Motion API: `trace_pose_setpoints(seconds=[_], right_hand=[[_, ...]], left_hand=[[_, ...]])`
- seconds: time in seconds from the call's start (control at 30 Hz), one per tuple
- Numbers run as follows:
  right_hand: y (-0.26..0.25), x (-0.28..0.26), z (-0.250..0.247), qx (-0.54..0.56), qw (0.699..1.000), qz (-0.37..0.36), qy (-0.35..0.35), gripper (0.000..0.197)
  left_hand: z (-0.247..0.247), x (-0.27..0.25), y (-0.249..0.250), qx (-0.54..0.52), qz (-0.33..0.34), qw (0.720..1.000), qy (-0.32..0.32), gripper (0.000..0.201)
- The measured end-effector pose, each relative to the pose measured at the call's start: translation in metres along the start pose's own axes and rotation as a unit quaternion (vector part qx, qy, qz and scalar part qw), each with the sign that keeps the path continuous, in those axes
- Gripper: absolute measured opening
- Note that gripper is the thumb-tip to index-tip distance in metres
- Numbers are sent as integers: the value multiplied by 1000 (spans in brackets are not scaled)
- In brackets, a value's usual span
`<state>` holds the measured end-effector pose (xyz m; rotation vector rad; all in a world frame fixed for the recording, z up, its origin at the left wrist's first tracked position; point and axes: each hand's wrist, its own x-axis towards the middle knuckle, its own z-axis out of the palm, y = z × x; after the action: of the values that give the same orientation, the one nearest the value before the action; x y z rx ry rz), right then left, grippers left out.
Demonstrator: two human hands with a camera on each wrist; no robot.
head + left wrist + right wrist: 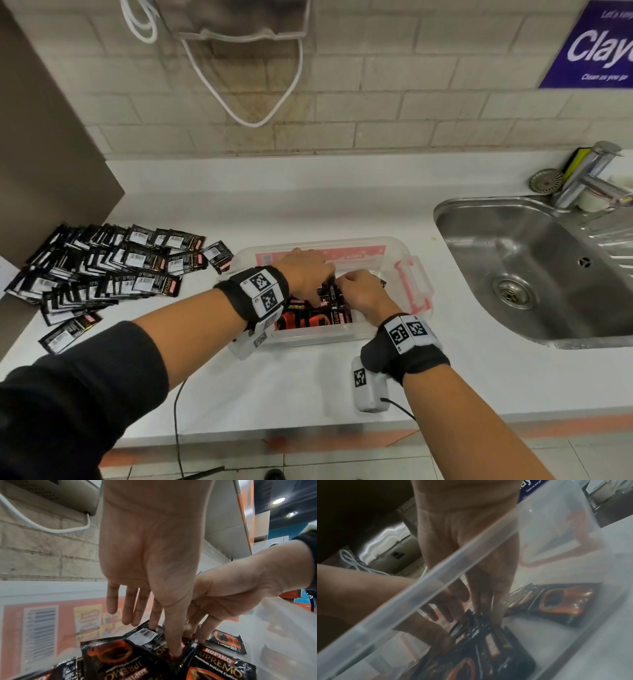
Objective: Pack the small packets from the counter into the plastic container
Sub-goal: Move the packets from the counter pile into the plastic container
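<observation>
A clear plastic container (394, 246) with a pink label sits mid-counter, with several black coffee packets (315, 320) lying inside. Both hands are down in it. My left hand (308, 274) pinches a small upright bundle of packets (147, 635) between thumb and index finger, the other fingers straight (163, 641). My right hand (359, 291) holds the same bundle from the other side with its fingertips (484, 609). In the right wrist view the container's rim (436, 574) crosses in front of the hands. A big pile of the same packets (102, 263) lies on the counter at left.
A steel sink (534, 267) with a faucet (596, 185) is set into the counter at right. The container's pink latch handle (414, 284) faces the sink. A dark cabinet panel (44, 154) borders the packet pile at left. A tiled wall runs behind.
</observation>
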<state>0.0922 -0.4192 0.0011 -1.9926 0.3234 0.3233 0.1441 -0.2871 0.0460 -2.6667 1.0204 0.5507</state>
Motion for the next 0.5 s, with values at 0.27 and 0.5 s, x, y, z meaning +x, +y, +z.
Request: trace_pose_setpoints(seconds=[0.27, 0.5], right_hand=[[-1, -3, 0, -25, 1000, -15, 8, 36], [0, -2, 0, -39, 999, -25, 13, 26]], left_hand=[[1, 0, -2, -11, -4, 999, -33, 56], [3, 2, -4, -26, -5, 999, -34, 67]])
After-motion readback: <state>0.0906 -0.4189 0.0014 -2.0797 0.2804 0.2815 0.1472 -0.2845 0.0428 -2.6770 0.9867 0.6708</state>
